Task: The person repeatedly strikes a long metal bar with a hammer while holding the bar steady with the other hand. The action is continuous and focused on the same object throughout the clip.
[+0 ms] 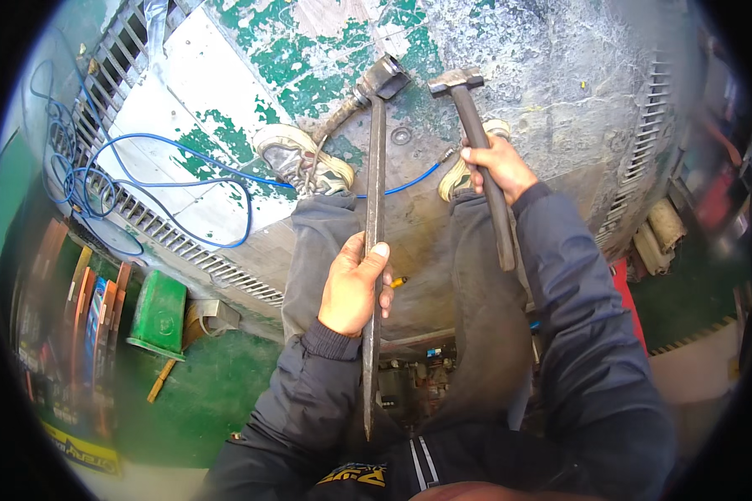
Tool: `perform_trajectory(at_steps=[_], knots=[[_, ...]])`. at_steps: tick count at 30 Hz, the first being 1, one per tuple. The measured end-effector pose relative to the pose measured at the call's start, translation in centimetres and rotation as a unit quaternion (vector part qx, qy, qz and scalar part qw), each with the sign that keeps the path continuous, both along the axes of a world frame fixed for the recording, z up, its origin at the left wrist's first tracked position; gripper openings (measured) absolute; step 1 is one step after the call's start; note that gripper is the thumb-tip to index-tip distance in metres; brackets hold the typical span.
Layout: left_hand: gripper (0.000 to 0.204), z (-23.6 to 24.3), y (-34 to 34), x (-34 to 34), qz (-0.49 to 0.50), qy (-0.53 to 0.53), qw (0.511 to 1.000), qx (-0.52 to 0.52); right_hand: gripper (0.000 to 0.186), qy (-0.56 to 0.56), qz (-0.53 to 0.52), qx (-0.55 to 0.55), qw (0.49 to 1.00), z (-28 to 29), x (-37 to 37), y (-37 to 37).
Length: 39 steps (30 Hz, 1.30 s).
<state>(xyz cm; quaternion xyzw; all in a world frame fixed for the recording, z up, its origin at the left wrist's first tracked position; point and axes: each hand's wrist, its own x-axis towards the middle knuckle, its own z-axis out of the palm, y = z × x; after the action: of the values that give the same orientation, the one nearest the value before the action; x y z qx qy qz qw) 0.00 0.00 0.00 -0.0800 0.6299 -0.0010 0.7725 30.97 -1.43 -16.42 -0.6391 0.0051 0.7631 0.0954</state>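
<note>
My left hand (355, 288) grips a long steel bar (376, 167) around its middle; its pointed end reaches down toward my body. The bar's far end overlaps a dark metal fitting (382, 79) on a thick braided, worn hose (336, 118); I cannot tell whether they touch. My right hand (497, 167) grips the handle of a hammer (456, 80), head pointing away from me. My shoes (297, 163) are on either side of the bar, on the worn platform.
The platform (543, 100) has peeling green paint and slotted grates (226, 271) along both sides. Blue hoses (175, 179) coil at the left and cross between my feet. Down at the left are a green bin (157, 313) and stacked panels (83, 326); rolled material (656, 230) lies at the right.
</note>
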Motion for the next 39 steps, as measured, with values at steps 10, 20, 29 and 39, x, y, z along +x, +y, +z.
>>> perform_trajectory(at_steps=[10,20,29,39], knots=[[0.032,0.2,0.5,-1.9,0.012,-0.022,1.0,0.001,0.045,-0.064,-0.05,-0.019,0.997,11.6,-3.6,-1.9],[0.033,-0.2,0.4,-2.3,0.019,-0.022,1.0,-0.005,0.048,-0.126,0.115,0.05,0.984,11.4,-10.0,-1.8],[0.033,-0.3,0.3,-2.6,0.027,-0.029,0.999,-0.015,0.048,-0.059,0.075,-0.032,0.995,11.7,-9.9,1.2],[0.033,-0.5,0.0,-3.1,0.043,-0.036,0.998,-0.027,0.017,-0.399,-0.052,0.219,0.889,27.7,21.8,13.9]])
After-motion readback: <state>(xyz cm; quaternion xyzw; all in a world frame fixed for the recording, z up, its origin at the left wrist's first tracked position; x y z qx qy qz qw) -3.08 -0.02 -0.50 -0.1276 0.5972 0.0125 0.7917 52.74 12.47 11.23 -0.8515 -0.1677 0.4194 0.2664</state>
